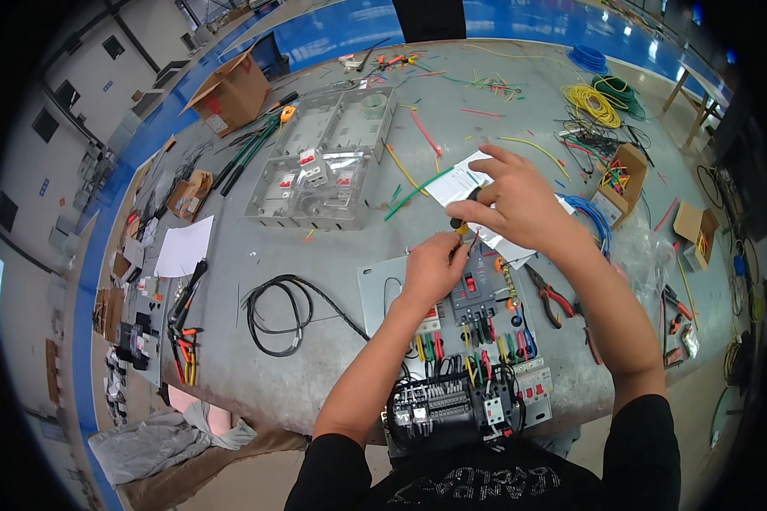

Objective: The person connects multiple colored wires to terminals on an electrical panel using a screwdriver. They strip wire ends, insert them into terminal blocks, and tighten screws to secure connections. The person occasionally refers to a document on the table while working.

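Note:
My right hand (pixel 516 200) grips the black and yellow handle of a screwdriver (pixel 464 220), held upright over a grey metal mounting plate (pixel 377 285). My left hand (pixel 433 266) rests on the plate beside the screwdriver's tip, fingers curled at the shaft. The plate carries black circuit breakers (pixel 475 294), a row of terminal blocks (pixel 452 407) and short coloured wires (pixel 473 347). Whether the tip sits in a screw is hidden by my left hand.
Red-handled pliers (pixel 554 300) lie right of the plate, a coiled black cable (pixel 274 315) to its left. Clear plastic enclosures (pixel 324 162) and white papers (pixel 456 180) lie farther back. Cardboard boxes (pixel 230 92), wire coils (pixel 590 104) and hand tools (pixel 183 328) line the table's edges.

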Available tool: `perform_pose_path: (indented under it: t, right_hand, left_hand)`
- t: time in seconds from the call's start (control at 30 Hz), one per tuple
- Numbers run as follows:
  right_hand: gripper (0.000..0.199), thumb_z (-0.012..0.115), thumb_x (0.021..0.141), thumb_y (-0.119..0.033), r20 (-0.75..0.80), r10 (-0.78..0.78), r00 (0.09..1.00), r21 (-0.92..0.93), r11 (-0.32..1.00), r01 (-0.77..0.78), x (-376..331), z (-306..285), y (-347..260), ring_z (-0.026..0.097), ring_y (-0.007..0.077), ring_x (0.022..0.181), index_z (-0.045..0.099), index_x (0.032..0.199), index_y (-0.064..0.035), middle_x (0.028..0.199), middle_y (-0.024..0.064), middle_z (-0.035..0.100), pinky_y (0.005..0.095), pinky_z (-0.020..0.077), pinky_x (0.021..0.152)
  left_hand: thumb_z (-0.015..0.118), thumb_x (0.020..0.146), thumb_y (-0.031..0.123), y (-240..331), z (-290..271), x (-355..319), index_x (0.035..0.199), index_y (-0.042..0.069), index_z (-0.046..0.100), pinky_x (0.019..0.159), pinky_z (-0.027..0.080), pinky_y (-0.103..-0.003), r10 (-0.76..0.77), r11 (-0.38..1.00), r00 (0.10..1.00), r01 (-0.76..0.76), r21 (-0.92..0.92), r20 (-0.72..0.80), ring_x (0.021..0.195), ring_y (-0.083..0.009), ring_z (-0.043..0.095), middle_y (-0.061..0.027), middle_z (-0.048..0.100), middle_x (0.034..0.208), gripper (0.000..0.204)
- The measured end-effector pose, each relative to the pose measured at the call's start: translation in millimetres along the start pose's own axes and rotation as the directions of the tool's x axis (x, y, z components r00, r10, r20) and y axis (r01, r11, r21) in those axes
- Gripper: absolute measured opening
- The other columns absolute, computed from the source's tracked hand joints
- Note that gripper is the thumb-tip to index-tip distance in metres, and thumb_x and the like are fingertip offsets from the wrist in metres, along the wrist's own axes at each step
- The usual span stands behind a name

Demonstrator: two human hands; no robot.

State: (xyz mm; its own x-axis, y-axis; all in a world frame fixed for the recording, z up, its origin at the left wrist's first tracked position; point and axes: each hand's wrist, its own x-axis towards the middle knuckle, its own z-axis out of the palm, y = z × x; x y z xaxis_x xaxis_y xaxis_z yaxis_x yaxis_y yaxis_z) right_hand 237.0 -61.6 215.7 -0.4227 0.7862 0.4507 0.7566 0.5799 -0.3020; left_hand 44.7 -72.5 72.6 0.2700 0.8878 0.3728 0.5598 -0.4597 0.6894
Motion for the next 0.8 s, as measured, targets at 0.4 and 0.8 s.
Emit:
perform_pose_path:
  t: [0.4,0.8]
  right_hand:
    - [0.029,0.081,0.090,-0.030,0.071,-0.215,0.974,0.100,0.973,0.208,-0.3,18.6,-18.0,0.048,0.0464,0.145,0.081,0.114,-0.0134,0.141,0.0193,0.065,0.0543,0.0444,0.116]
    - [0.047,0.083,0.086,-0.051,-0.063,0.021,0.998,0.034,0.999,-0.019,-28.8,-8.0,0.2,0.046,0.0478,0.148,0.085,0.090,-0.0040,0.143,0.0264,0.064,0.0571,0.0413,0.118]
  left_hand:
    - [0.065,0.102,0.022,-4.5,-8.8,2.6,0.106,0.003,0.075,0.082,0.056,-0.049,0.147,0.961,0.988,-0.130,-0.244,0.054,0.094,-0.0435,0.070,-0.0204,0.074,0.101,0.021]
    - [0.079,0.093,0.022,-7.0,-0.3,2.5,0.089,0.003,0.073,0.069,0.054,-0.047,0.060,0.997,0.998,-0.062,-0.051,-0.034,0.076,-0.0376,0.068,-0.0139,0.068,0.084,0.021]
